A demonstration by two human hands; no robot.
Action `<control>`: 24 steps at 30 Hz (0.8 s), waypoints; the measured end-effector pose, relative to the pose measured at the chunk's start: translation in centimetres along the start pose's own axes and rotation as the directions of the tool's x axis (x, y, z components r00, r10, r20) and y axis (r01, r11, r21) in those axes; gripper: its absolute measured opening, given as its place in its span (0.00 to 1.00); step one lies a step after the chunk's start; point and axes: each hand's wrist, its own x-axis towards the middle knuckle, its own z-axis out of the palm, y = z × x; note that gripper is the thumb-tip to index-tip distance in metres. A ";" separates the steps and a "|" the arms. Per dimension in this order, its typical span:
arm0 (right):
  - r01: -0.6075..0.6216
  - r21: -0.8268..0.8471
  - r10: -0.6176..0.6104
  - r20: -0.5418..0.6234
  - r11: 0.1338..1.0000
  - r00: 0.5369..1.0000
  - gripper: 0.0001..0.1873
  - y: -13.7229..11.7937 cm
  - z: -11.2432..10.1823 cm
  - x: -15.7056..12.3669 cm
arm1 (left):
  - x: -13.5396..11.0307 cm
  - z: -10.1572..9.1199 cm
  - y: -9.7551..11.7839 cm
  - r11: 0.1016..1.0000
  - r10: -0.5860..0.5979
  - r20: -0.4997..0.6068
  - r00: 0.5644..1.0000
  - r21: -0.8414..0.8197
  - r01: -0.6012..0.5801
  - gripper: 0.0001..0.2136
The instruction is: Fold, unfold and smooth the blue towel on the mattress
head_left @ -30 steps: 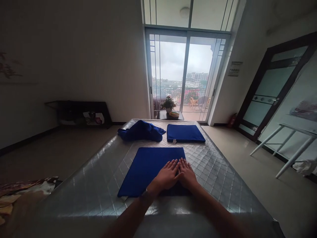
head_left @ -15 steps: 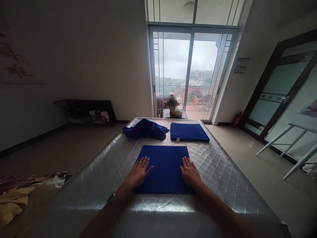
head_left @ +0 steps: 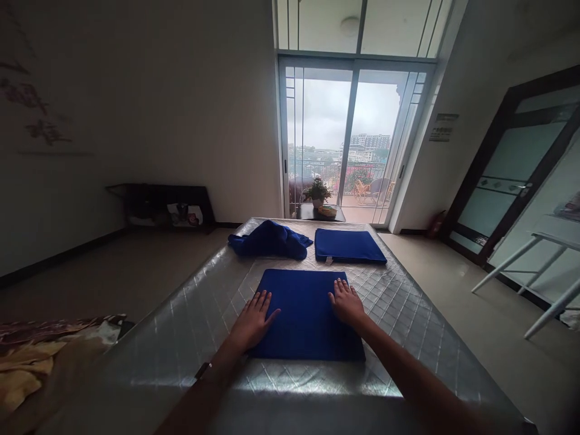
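Note:
A folded blue towel (head_left: 306, 311) lies flat on a plastic-wrapped quilted mattress (head_left: 203, 314) in front of me. My left hand (head_left: 254, 320) rests flat on the towel's left edge, fingers spread. My right hand (head_left: 347, 301) lies flat on its upper right part, fingers stretched out. Neither hand holds anything. Farther back lie a crumpled blue towel (head_left: 269, 240) on the left and a neatly folded blue towel (head_left: 348, 246) on the right.
Beyond the mattress stand a small table with a potted plant (head_left: 317, 193) and a sliding glass balcony door (head_left: 348, 139). A dark low shelf (head_left: 158, 205) is against the left wall. White table legs (head_left: 530, 266) stand at the right. Patterned fabric (head_left: 40, 350) lies at lower left.
One second ago both hands lay together at the towel's right middle. The left hand has slid to the left edge, and the right hand has moved a little farther up the right side.

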 end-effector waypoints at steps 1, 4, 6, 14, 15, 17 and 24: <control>-0.024 0.010 0.024 -0.001 1.000 1.000 0.35 0.0 0.2 0.5 | -0.1 -0.1 0.0 1.000 -0.002 0.003 1.000 -0.006 0.002 0.40; -0.077 0.039 0.078 -0.018 0.996 0.997 0.36 0.3 1.4 1.2 | -0.1 -0.4 -0.2 1.000 -0.004 0.025 1.000 -0.009 0.004 0.40; -0.079 0.052 0.081 -0.045 0.996 0.996 0.36 0.5 2.1 1.3 | 0.2 -0.8 -0.2 1.000 -0.021 0.044 0.999 0.015 0.020 0.39; -0.053 0.042 0.056 -0.083 0.998 0.995 0.34 1.0 2.9 1.2 | 4.3 -2.7 11.0 0.973 0.211 0.020 0.977 -0.098 -0.208 0.40; -0.040 0.027 0.041 -0.073 0.999 0.996 0.33 1.1 2.9 1.2 | 5.0 -2.3 13.3 0.947 0.298 0.015 0.954 -0.131 -0.294 0.39; -0.007 -0.009 0.006 -0.041 1.000 0.999 0.33 1.5 3.1 1.1 | 6.5 -1.3 17.2 0.891 0.421 0.000 0.907 -0.185 -0.414 0.38; -0.006 0.011 0.006 -0.050 1.000 0.999 0.33 1.5 2.8 1.1 | 8.9 1.1 16.1 0.932 0.311 0.015 0.950 -0.201 -0.302 0.37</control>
